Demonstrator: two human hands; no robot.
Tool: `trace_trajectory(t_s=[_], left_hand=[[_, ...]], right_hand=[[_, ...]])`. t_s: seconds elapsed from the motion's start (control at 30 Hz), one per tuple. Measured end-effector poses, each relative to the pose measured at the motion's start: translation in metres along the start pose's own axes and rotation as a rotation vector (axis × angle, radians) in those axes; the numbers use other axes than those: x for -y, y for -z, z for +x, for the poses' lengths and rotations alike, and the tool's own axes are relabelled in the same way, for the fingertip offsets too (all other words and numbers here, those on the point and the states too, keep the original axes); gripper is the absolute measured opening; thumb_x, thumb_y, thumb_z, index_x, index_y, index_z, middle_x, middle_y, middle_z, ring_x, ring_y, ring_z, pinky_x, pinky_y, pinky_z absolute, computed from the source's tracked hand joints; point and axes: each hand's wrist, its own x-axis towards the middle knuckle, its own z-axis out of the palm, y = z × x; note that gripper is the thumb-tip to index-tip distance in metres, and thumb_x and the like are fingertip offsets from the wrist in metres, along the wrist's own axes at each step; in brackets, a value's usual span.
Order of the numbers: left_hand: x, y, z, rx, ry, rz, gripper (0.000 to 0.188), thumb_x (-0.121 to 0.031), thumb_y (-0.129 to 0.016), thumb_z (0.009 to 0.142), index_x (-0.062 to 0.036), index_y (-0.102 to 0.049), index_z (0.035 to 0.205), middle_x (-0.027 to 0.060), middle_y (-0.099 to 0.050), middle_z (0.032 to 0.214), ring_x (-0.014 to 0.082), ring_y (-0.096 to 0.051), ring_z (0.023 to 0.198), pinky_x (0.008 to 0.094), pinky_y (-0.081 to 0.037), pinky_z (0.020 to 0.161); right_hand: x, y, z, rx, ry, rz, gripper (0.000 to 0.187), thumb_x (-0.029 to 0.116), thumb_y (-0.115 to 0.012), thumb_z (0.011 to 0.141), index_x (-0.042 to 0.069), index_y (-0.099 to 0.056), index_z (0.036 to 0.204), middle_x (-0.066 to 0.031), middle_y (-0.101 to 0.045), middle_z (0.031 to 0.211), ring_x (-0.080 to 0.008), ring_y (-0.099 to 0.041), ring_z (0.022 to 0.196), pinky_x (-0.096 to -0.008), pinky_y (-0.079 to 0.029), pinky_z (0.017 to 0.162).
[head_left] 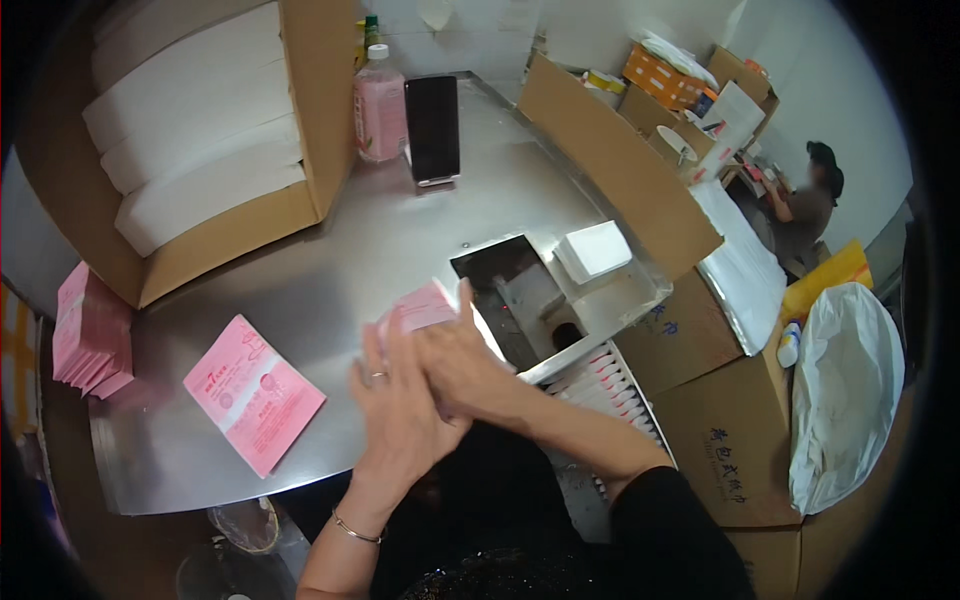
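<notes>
Dark clothing [655, 535] is filling six o'clock; beyond, the right hand [462, 360] is holding a blurred pink packet [424, 306] toward eleven o'clock, long axis unclear. The overlapping left hand [400, 395], its grip impossible to tell, is lying nearer the flat pink packet [254, 396] at nine o'clock.

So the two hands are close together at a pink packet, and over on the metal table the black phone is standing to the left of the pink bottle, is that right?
Not quite: in the head view, the black phone stands to the right of the pink bottle. The two hands are indeed close together at a pink packet.
</notes>
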Motion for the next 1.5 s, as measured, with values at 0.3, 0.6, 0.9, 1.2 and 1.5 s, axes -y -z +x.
trace_trajectory(t_s=[0.3,0.6,0.9,1.2,1.5], left_hand=[[0.012,0.01,-0.003,-0.008,0.001,0.126,0.042,-0.023,-0.068,0.078,-0.0067,-0.066,0.117,0.0168,-0.056,0.115,0.0346,-0.053,0.102,0.0457,-0.038,0.079],[-0.001,0.014,0.014,-0.105,-0.147,0.283,0.046,-0.035,-0.073,0.078,-0.0068,-0.066,0.114,0.0136,-0.054,0.102,0.0328,-0.052,0.099,0.0494,-0.037,0.087],[0.005,0.022,0.011,0.163,0.06,0.233,0.062,-0.059,-0.074,0.076,-0.0059,-0.066,0.106,0.0168,-0.055,0.112,0.0327,-0.051,0.1,0.0515,-0.039,0.086],[0.016,0.019,-0.004,0.103,-0.013,-0.072,0.055,-0.023,-0.074,0.069,-0.0022,-0.063,0.119,0.0162,-0.054,0.103,0.0338,-0.052,0.094,0.0429,-0.044,0.077],[-0.002,0.039,-0.004,0.213,0.03,0.006,0.072,-0.012,-0.073,0.08,-0.0053,-0.045,0.146,0.0147,-0.053,0.097,0.0346,-0.053,0.092,0.045,-0.044,0.08]], right_hand=[[-0.132,0.062,-0.064,-0.457,-0.427,-0.687,0.028,0.017,-0.067,0.089,0.002,-0.065,0.112,-0.0134,-0.061,0.093,-0.03,-0.058,0.092,-0.0461,-0.044,0.084],[-0.156,0.053,-0.074,-0.425,-0.535,-0.425,0.018,0.015,-0.064,0.092,0.0,-0.072,0.087,-0.014,-0.061,0.083,-0.0316,-0.059,0.086,-0.0447,-0.047,0.076],[-0.162,0.048,-0.088,-0.522,-0.505,-0.317,0.022,0.004,-0.062,0.086,-0.001,-0.07,0.106,-0.0151,-0.062,0.097,-0.0328,-0.058,0.094,-0.0455,-0.045,0.083],[-0.019,0.01,-0.081,-0.084,0.231,-0.162,0.028,0.008,-0.059,0.087,0.001,-0.065,0.114,-0.0197,-0.065,0.118,-0.036,-0.064,0.111,-0.0585,-0.049,0.098],[-0.049,-0.038,-0.003,-0.071,-0.206,-0.136,0.024,0.013,-0.057,0.088,0.002,-0.06,0.109,-0.0186,-0.065,0.097,-0.0366,-0.064,0.095,-0.0703,-0.029,0.108]])
